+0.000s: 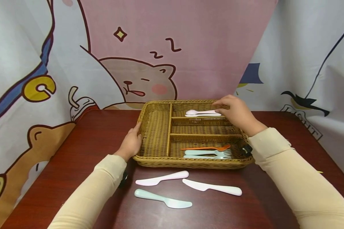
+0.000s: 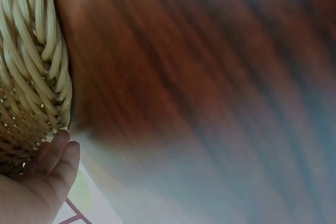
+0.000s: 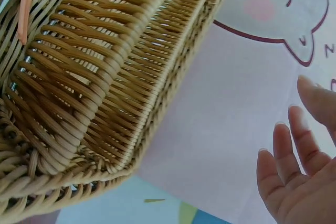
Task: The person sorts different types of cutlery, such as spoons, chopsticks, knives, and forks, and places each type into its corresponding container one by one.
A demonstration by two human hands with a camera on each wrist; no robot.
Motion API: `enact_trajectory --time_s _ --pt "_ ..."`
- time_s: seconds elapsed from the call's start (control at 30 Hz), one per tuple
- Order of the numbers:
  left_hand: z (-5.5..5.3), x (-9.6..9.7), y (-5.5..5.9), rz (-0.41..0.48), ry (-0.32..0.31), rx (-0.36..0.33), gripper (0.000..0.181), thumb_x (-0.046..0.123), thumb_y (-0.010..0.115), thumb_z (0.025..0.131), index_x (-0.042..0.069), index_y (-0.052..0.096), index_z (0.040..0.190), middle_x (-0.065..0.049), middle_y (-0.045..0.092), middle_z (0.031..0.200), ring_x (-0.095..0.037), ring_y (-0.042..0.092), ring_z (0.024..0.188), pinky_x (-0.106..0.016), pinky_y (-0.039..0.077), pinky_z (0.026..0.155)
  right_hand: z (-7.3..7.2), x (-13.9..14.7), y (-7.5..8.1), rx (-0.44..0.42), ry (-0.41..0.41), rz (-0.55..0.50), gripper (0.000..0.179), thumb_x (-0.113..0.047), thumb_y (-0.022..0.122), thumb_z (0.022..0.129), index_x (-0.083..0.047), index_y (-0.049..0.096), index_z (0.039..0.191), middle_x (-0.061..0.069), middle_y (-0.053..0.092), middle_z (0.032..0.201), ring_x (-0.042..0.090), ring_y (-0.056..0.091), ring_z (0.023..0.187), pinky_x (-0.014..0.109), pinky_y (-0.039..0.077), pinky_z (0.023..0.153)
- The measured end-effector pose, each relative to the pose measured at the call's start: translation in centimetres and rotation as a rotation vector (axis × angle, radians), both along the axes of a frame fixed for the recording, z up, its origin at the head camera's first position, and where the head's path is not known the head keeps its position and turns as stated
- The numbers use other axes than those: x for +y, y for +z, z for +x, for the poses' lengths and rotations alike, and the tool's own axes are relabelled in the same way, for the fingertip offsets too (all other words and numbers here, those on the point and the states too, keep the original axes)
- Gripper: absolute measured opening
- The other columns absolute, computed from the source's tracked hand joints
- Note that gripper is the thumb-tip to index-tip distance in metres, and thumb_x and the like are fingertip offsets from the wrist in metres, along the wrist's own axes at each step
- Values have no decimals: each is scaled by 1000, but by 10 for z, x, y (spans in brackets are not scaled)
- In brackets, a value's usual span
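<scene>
A woven basket [image 1: 154,130] with several compartments sits on the table. My left hand [image 1: 132,143] rests against its left side; in the left wrist view the fingers [image 2: 65,163] lie fairly straight by the woven wall. Over the back right of the basket is my right hand [image 1: 236,113], near the handles of the pale pink and white spoons [image 1: 193,112] in the rear compartment. The right wrist view shows its fingers [image 3: 283,145] spread, holding nothing. In the front compartment lie an orange fork [image 1: 222,148] and light blue forks [image 1: 197,152]. The middle compartment holds no cutlery.
In front of the basket lie a pale pink knife [image 1: 163,178], a white knife [image 1: 212,186] and a mint green knife [image 1: 163,198] on the dark red-brown table [image 1: 83,143]. Behind the table hangs a cartoon-printed cloth [image 1: 206,47].
</scene>
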State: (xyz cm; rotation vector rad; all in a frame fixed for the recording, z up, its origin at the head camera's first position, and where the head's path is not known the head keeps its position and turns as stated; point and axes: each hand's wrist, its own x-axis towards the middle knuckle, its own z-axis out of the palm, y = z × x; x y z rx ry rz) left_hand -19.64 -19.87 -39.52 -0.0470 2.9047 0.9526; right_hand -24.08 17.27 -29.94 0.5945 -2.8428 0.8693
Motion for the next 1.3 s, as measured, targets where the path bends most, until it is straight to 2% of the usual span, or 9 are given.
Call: enact_trajectory --time_s 0.23,0.47,0.57,0.7,0.9,1.0,1.13,1.2,1.3 --pt "0 -1 0 3 -5 -12 57 13 33 105 11 11 157 -26 28 150 -40 34 136 -52 31 110 20 9 3 21 -17 -22 31 -13 65 93 -8 66 123 14 56 124 34 52 110 53 43 87" --pt "0 -1 0 8 -5 -10 57 12 34 104 10 11 157 -26 30 149 -40 35 136 -52 31 110 37 22 -2 87 -48 -42 30 -13 68 91 -8 68 120 11 61 115 25 46 83 40 38 68" --pt "1 -1 0 5 -6 -7 57 12 34 104 9 12 156 -27 30 148 -40 35 135 -52 32 110 44 30 -4 96 -45 -57 31 -16 68 91 -6 68 120 14 60 118 32 52 98 48 43 78" --pt "1 0 0 1 -6 -1 57 11 35 104 9 13 156 -27 31 148 -40 35 135 -52 32 110 51 42 -8 89 -53 -97 33 -18 69 90 -5 68 120 16 60 120 38 50 118 60 39 93" --pt "1 0 0 5 -6 -4 57 12 35 104 10 12 156 -27 30 149 -40 36 135 -52 32 110 59 61 -14 57 -123 -130 33 -18 72 88 -5 69 118 13 61 120 30 49 118 54 39 95" --pt "0 -1 0 6 -9 -8 57 12 34 104 10 11 157 -27 31 148 -40 36 135 -52 31 110 63 71 -17 60 -157 -119 33 -21 72 88 -6 69 118 13 62 120 28 50 115 43 39 93" --pt "-1 -2 0 8 -9 -13 57 12 34 104 10 10 157 -26 30 148 -40 35 135 -51 32 110 68 85 -24 51 -193 -88 37 -27 70 90 -6 68 120 15 60 122 30 49 113 40 40 87" --pt "-1 -2 0 6 -9 -12 57 12 33 104 10 10 157 -26 30 148 -40 35 135 -52 32 110 70 93 -27 32 -210 -82 39 -30 68 91 -6 66 122 15 58 123 33 48 114 48 40 88" --pt "-1 -2 -1 5 -10 -9 57 12 33 104 10 11 157 -26 31 148 -39 36 135 -52 32 110 73 106 -32 24 -246 -77 41 -32 69 91 -7 66 122 4 58 120 30 47 115 43 39 88"
